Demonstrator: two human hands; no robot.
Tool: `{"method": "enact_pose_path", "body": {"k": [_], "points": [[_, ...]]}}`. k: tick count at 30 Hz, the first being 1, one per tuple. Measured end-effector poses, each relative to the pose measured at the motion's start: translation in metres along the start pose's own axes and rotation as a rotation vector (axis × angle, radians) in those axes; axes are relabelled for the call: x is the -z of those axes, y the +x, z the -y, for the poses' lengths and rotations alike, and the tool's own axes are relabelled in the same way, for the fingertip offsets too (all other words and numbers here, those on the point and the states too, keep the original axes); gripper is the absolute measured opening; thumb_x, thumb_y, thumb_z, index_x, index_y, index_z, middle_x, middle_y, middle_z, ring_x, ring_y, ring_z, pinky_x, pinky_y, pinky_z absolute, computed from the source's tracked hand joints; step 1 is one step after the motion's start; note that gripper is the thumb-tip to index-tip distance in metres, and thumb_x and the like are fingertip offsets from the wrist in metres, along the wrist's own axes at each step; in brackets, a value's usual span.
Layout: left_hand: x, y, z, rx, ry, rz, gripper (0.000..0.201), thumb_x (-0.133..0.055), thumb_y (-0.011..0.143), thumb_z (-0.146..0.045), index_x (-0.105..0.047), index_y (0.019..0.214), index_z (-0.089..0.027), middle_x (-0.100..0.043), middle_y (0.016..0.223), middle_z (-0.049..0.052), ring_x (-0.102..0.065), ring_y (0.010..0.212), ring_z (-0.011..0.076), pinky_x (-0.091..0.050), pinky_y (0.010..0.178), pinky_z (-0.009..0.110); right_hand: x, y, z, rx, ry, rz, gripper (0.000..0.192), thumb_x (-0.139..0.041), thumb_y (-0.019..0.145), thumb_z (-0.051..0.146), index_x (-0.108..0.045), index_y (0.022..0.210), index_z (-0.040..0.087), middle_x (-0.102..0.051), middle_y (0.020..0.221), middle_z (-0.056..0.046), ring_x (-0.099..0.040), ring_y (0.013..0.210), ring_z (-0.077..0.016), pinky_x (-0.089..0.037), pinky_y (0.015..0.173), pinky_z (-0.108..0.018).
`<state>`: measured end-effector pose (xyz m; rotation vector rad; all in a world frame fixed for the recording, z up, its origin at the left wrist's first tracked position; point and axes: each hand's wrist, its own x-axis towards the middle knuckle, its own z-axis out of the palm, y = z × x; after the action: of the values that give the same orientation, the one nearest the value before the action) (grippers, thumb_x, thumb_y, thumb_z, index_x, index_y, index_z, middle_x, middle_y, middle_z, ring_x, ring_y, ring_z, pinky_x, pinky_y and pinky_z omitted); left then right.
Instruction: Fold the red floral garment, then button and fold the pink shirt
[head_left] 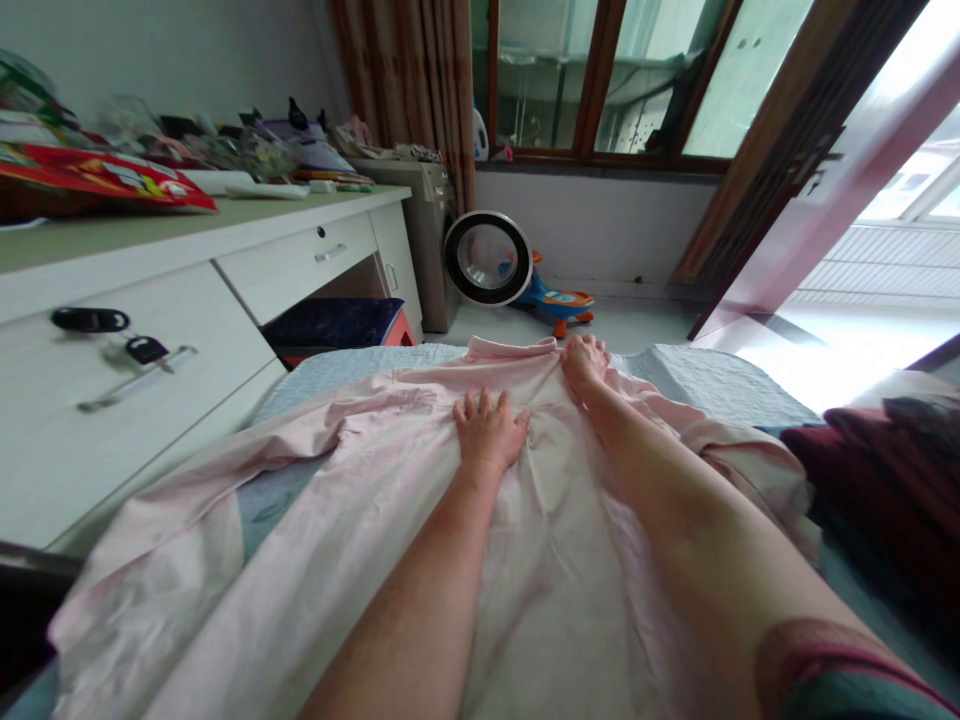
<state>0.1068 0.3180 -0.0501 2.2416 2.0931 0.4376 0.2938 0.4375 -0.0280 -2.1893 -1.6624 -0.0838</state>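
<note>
Nearest, a pink shirt point(397, 500) lies spread on a pale blue bedcover point(690, 380), the left hand point(489, 432) flat on it with fingers wide, the right hand point(585, 362) farther off with fingers curled at the collar's point(514, 349) right end, whether gripping I cannot tell, and a washing machine point(432, 250) stands far beyond.

Seemingly no readable lettering.
</note>
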Motion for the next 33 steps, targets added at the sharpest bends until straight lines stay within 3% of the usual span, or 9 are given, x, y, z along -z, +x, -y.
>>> {"method": "enact_pose_path", "body": {"k": [3,8,14,17,20,23,27,29,33], "points": [[-0.001,0.001,0.0,0.003,0.006,0.006,0.055,-0.039,0.092,-0.059,-0.053,0.134,-0.026,-0.046,0.149,0.013,-0.033,0.14,0.0383,-0.021,0.114,0.059,-0.008,-0.021,0.004,0.104,-0.039,-0.052,0.035,-0.047,0.09,0.027,-0.061,0.12,0.018,-0.054,0.13,-0.015,-0.045,0.119,-0.0318,-0.034,0.099,-0.044],[0.002,0.0,-0.001,0.0,-0.004,0.018,0.055,-0.042,0.092,-0.057,-0.051,0.136,-0.027,-0.044,0.15,0.013,-0.032,0.141,0.0379,-0.021,0.114,0.059,-0.01,-0.037,0.001,0.246,-0.018,0.104,0.033,-0.041,0.094,0.029,-0.066,0.113,0.021,-0.061,0.12,-0.013,-0.052,0.114,-0.0289,-0.04,0.096,-0.039],[0.001,0.001,-0.002,0.004,0.0,0.027,0.056,-0.042,0.092,-0.056,-0.048,0.139,-0.027,-0.042,0.152,0.013,-0.031,0.142,0.0364,-0.02,0.115,0.06,-0.016,-0.036,-0.006,0.37,0.007,0.253,0.056,-0.034,0.098,0.052,-0.043,0.146,0.024,-0.04,0.153,-0.009,-0.038,0.138,-0.0268,-0.028,0.112,-0.044],[0.0,0.002,-0.003,-0.007,-0.02,-0.004,0.056,-0.041,0.093,-0.054,-0.046,0.141,-0.027,-0.04,0.154,0.012,-0.028,0.144,0.0347,-0.02,0.115,0.061,-0.018,-0.034,-0.005,0.341,-0.046,0.307,0.066,-0.03,0.097,0.06,-0.032,0.152,0.024,-0.03,0.16,-0.008,-0.025,0.146,-0.0279,-0.021,0.116,-0.048],[0.001,0.003,-0.005,-0.064,-0.058,-0.057,0.055,-0.035,0.096,-0.051,-0.043,0.144,-0.025,-0.036,0.157,0.009,-0.024,0.146,0.0318,-0.02,0.116,0.061,-0.017,-0.032,-0.003,0.28,-0.064,0.329,0.067,-0.027,0.097,0.063,-0.029,0.154,0.027,-0.027,0.161,-0.006,-0.022,0.147,-0.0307,-0.021,0.115,-0.053],[0.002,0.003,-0.005,-0.103,-0.072,-0.057,0.051,-0.033,0.097,-0.049,-0.046,0.141,-0.027,-0.04,0.154,0.008,-0.025,0.146,0.0302,-0.019,0.116,0.06,-0.013,-0.029,-0.005,0.293,-0.052,0.291,0.06,-0.029,0.099,0.057,-0.039,0.149,0.027,-0.037,0.156,-0.007,-0.032,0.142,-0.0288,-0.025,0.113,-0.049],[0.001,0.003,-0.003,-0.095,-0.064,-0.011,0.045,-0.038,0.096,-0.049,-0.054,0.133,-0.028,-0.051,0.145,0.008,-0.031,0.142,0.0317,-0.019,0.116,0.06,-0.005,-0.022,-0.018,0.175,-0.058,0.162,0.046,-0.029,0.101,0.038,-0.066,0.12,0.02,-0.064,0.127,-0.011,-0.053,0.119,-0.0261,-0.037,0.1,-0.037],[0.0,0.002,-0.003,-0.098,-0.064,-0.013,0.044,-0.039,0.095,-0.049,-0.055,0.13,-0.028,-0.053,0.143,0.008,-0.034,0.14,0.0318,-0.019,0.116,0.06,-0.001,-0.018,-0.026,0.069,-0.078,0.113,0.046,-0.029,0.099,0.033,-0.071,0.11,0.018,-0.069,0.116,-0.013,-0.057,0.111,-0.0272,-0.039,0.095,-0.037],[-0.001,0.002,-0.004,-0.105,-0.064,-0.019,0.041,-0.039,0.096,-0.048,-0.057,0.128,-0.029,-0.053,0.142,0.008,-0.037,0.137,0.0312,-0.019,0.115,0.061,0.003,-0.011,-0.038,-0.046,-0.065,0.07,0.042,-0.034,0.097,0.031,-0.073,0.109,0.02,-0.072,0.111,-0.012,-0.059,0.106,-0.026,-0.04,0.091,-0.035]]}}
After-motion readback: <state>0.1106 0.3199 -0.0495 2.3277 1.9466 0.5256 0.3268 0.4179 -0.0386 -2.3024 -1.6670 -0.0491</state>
